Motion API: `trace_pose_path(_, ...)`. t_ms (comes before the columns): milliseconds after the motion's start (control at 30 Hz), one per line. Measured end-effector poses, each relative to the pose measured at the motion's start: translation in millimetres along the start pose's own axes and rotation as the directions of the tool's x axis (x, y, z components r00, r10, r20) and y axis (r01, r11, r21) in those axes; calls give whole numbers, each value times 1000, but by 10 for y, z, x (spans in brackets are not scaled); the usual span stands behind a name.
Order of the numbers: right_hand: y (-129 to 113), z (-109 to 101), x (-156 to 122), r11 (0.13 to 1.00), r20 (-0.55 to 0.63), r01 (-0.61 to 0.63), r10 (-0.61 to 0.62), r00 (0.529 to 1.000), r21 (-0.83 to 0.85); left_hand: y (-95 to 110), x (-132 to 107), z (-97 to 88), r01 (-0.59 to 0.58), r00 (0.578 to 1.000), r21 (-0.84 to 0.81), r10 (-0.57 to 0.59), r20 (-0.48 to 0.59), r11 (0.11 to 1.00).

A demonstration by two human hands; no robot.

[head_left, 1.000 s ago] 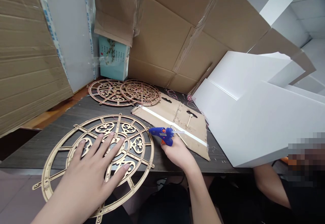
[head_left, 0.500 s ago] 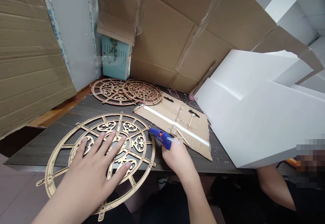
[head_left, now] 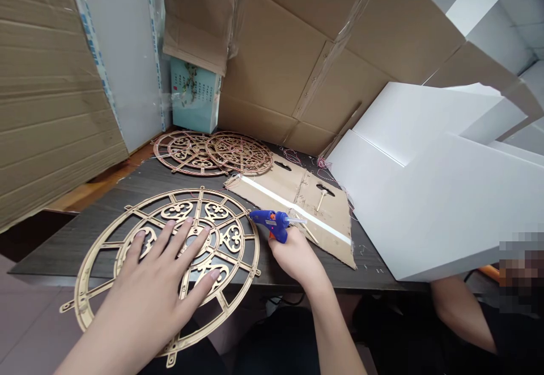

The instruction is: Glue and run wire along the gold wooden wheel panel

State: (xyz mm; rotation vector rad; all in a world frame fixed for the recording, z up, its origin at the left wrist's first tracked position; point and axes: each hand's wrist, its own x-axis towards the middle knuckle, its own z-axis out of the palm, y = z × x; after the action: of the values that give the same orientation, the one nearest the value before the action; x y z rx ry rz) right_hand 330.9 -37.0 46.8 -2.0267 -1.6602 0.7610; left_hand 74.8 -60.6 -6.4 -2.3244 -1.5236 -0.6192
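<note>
My left hand [head_left: 159,284] lies flat with its fingers spread on a large round gold fretwork panel [head_left: 106,233] that overhangs the near edge of the dark table [head_left: 140,185]. My right hand [head_left: 297,256] is closed round the handle of a blue glue gun [head_left: 270,220]. The gun's nozzle points left, close to the panel's right rim, and a clear glue stick pokes out of its back.
Two smaller round fretwork panels [head_left: 212,152] overlap at the back of the table. A flat cardboard piece [head_left: 297,205] with white tape lies right of the gun. White foam boards [head_left: 425,194] rise on the right, cardboard sheets stand behind. Another person's arm [head_left: 459,312] is at lower right.
The glue gun dipped with its nozzle down towards the panel's rim, then came back level and slightly up. My left hand stayed flat on the panel.
</note>
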Motion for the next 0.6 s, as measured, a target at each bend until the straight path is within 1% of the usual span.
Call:
trace_pose_path(100, 23, -49, 68, 996, 76, -37, 31, 997, 76, -8, -10, 4, -2, 1000, -2, 2, -5, 1000)
trace_pose_path(167, 28, -91, 127, 988, 148, -121, 106, 983, 99, -20, -20, 12, -2, 1000, -9, 2, -9, 1000)
trace_pose_path(233, 18, -120, 190, 973, 207, -203, 178, 962, 105, -32, -33, 23, -28, 1000, -28, 28, -11, 999)
trace_pose_path(300, -1, -121, 241, 966, 225, -230, 200, 954, 115, -39, -49, 36, -67, 998, -51, 66, -18, 996)
trace_pose_path(367, -12, -101, 268, 972, 197, -197, 170, 966, 130, -40, -64, 47, -82, 996, -64, 80, -27, 995)
trace_pose_path(433, -6, -77, 261, 981, 147, -134, 113, 983, 139, -39, -75, 53, -74, 997, -69, 72, -30, 995)
trace_pose_path(500, 17, -62, 216, 989, 91, -62, 50, 995, 135, -39, -81, 57, -79, 997, -77, 77, -26, 994)
trace_pose_path(600, 63, -52, 94, 992, 20, 45, -48, 999, 115, -37, -80, 67, -82, 996, -88, 81, -23, 993)
